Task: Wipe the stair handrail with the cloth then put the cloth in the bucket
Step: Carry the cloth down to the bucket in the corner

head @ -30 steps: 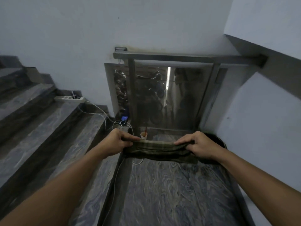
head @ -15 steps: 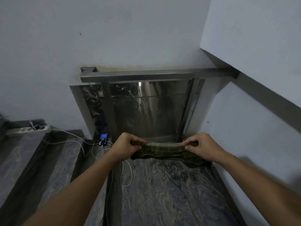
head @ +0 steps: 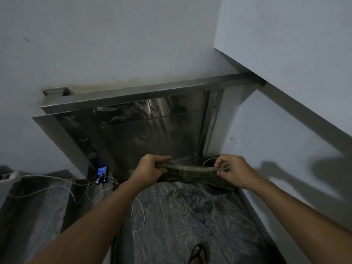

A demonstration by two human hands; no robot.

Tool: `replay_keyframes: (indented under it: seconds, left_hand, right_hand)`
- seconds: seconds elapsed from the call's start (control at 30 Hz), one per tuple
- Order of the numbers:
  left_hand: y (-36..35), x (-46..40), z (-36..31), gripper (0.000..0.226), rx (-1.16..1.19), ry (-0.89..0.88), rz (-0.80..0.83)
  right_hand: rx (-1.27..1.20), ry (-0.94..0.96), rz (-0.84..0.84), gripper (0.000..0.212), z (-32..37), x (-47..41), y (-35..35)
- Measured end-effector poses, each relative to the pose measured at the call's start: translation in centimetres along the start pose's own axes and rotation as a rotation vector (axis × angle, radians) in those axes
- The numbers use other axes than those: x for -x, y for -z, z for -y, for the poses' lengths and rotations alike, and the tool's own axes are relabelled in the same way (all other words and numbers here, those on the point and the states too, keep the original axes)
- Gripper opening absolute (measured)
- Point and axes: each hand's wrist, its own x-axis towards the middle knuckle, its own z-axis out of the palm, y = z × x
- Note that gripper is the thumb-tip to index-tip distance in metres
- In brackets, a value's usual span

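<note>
A dark green checked cloth [head: 192, 173] is stretched between both hands above the marbled landing. My left hand [head: 150, 168] grips its left end and my right hand [head: 231, 171] pinches its right end. Ahead, the steel handrail [head: 152, 92] runs across the top of a glass balustrade panel [head: 144, 130], well beyond the cloth and not touching it. A dark bucket [head: 219, 187] stands in the corner by the right wall, mostly hidden behind the cloth and my right hand.
A phone [head: 102, 175] with white charging cables [head: 91, 195] lies on the floor to the left. A power strip [head: 8, 177] sits on a step at far left. White walls close in on the right. My sandalled foot [head: 198, 254] shows at the bottom.
The view has swung right and the railing looks closer; the stairs on the left have slid mostly out of frame. Both hands keep hold of the stretched cloth.
</note>
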Motion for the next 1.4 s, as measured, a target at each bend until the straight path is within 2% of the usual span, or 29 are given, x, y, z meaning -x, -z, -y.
replay_keyframes:
  seconds: [0.13,0.4,0.57,0.8,1.03,1.17,1.4]
  left_hand:
    - [-3.1,-7.3,1.0,0.037,-0.016,0.048,0.050]
    - [-12.3,-20.0,4.8,0.034,0.004,0.201,0.114]
    - [-19.9,-26.6,8.2,0.029,0.044,0.287,0.180]
    - [-31.4,-35.3,14.2,0.030,0.116,0.390,0.249]
    - [-42.0,-42.4,18.7,0.025,0.256,0.481,0.239]
    - [-47.1,-44.8,19.9,0.027,0.325,0.452,0.265]
    - [-49.3,-46.8,20.2,0.041,0.420,0.435,0.369]
  right_hand:
    - [-0.033,-0.059,0.008,0.036,-4.7,-5.2,-0.3]
    - [-0.065,-0.257,0.046,0.029,-15.5,-14.7,-4.4]
    - [-0.027,-0.358,-0.050,0.023,-22.6,-19.0,-8.4]
    - [-0.010,-0.544,-0.125,0.028,-32.8,-24.4,-14.5]
    - [-0.174,-0.729,-0.226,0.027,-41.5,-28.3,-20.1]
    - [-0.246,-0.782,-0.294,0.033,-45.0,-30.5,-22.6]
    - [-0.367,-0.866,-0.390,0.035,-47.3,-32.5,-24.4]
